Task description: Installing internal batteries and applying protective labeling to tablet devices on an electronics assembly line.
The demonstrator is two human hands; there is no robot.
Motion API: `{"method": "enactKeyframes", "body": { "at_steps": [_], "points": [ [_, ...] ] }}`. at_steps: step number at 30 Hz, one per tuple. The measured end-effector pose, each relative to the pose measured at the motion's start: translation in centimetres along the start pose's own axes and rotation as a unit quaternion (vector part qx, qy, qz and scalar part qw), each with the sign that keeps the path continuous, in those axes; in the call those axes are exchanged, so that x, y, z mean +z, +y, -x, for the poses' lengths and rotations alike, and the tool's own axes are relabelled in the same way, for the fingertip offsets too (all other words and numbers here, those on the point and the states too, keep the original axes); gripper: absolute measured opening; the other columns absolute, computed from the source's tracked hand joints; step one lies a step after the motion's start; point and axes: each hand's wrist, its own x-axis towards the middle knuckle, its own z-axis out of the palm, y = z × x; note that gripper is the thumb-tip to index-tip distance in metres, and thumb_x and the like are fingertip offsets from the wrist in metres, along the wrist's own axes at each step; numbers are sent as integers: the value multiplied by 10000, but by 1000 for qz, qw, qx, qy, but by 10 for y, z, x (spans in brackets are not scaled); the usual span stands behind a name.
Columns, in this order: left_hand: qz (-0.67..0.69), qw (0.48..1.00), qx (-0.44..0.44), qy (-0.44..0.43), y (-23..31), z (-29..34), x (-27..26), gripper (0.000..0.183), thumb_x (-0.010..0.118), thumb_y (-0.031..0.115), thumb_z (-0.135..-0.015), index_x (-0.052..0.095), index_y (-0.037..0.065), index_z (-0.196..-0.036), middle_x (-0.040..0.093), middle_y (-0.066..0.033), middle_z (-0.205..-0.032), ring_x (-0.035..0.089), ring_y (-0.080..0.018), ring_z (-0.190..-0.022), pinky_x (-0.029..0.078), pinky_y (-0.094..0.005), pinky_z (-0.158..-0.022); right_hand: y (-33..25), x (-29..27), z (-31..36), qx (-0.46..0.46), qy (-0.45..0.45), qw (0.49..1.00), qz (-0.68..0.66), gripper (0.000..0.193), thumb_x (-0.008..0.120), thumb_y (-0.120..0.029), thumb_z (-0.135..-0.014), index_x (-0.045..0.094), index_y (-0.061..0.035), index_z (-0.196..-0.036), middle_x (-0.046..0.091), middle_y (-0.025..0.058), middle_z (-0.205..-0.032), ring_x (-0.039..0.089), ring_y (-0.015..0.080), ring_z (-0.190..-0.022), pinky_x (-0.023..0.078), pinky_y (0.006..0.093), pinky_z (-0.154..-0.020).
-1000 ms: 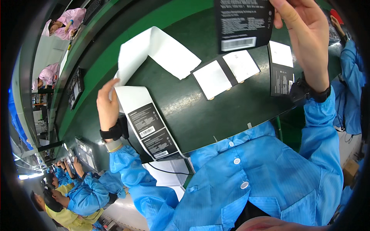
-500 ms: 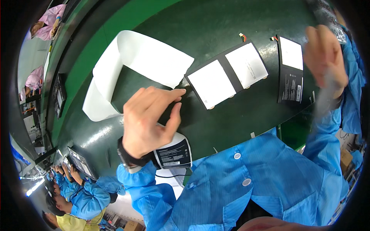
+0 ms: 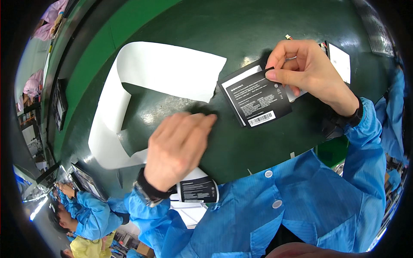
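Observation:
My right hand pinches the upper right corner of a black label with white print and a barcode. The label lies over a flat battery pack with white faces and a black border, covering much of it; I cannot tell whether it is stuck down. Left of the pack, my left hand hovers over the table, slightly blurred, its fingers stretched right with nothing visible in them and its thumb hidden. A long white backing strip curls beyond this hand. Another black label sits on white backing near my left wrist.
A second battery pack lies partly behind my right hand on the green table. Clear ribbed plastic is at the far right. Lower left, co-workers in blue sleeves sit by a dark framed panel.
My right hand has come in from the right and now grips the black label over the pack. My left hand has moved slightly down and right, away from the strip's end.

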Motion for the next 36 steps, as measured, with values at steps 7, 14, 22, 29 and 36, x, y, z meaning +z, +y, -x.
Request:
{"method": "enactKeyframes", "body": {
  "at_steps": [7, 14, 22, 29, 36],
  "points": [
    [30, 998, 46, 30, 4, -13, 19, 364, 781, -51, -763, 769, -38, -1127, 774, -164, -1186, 742, -356, -1151, 630, -411, -926, 5, 5, -6, 27, 17, 999, 11, 137, 805, -78, -936, 731, 34, -965, 727, 57, -841, 618, 59, -618, 475, 222, -493],
    [-9, 1000, 9, -17, 6, -15, 20, 410, 780, -36, -786, 754, -39, -1195, 746, -163, -1268, 711, -351, -1216, 618, -408, -943, 5, 12, -4, -14, 81, 993, 87, 134, 799, -74, -943, 725, 35, -967, 725, 53, -831, 633, 50, -611, 472, 204, -476],
    [-116, 990, 50, -63, 11, -14, 21, 436, 726, 55, -842, 703, -88, -1252, 666, -206, -1366, 671, -360, -1221, 604, -380, -917, 6, -1, -7, -5, 26, 999, -21, 122, 798, -60, -949, 720, 33, -961, 711, 42, -816, 630, 41, -607, 474, 202, -477],
    [-89, 995, 35, -41, 9, -17, 23, 388, 750, 81, -866, 705, -122, -1194, 656, -215, -1397, 668, -356, -1224, 605, -383, -929, 9, 8, -6, -23, 55, 997, 52, 130, 795, -68, -953, 721, 40, -956, 714, 52, -798, 644, 51, -608, 495, 204, -486],
    [-86, 995, 28, -49, 9, -17, 23, 392, 754, 78, -859, 708, -120, -1193, 649, -214, -1422, 670, -351, -1216, 603, -388, -914, 10, 8, -8, -30, 61, 996, 56, 137, 793, -61, -953, 719, 55, -958, 711, 57, -790, 650, 57, -613, 531, 212, -504]
  ]
}}
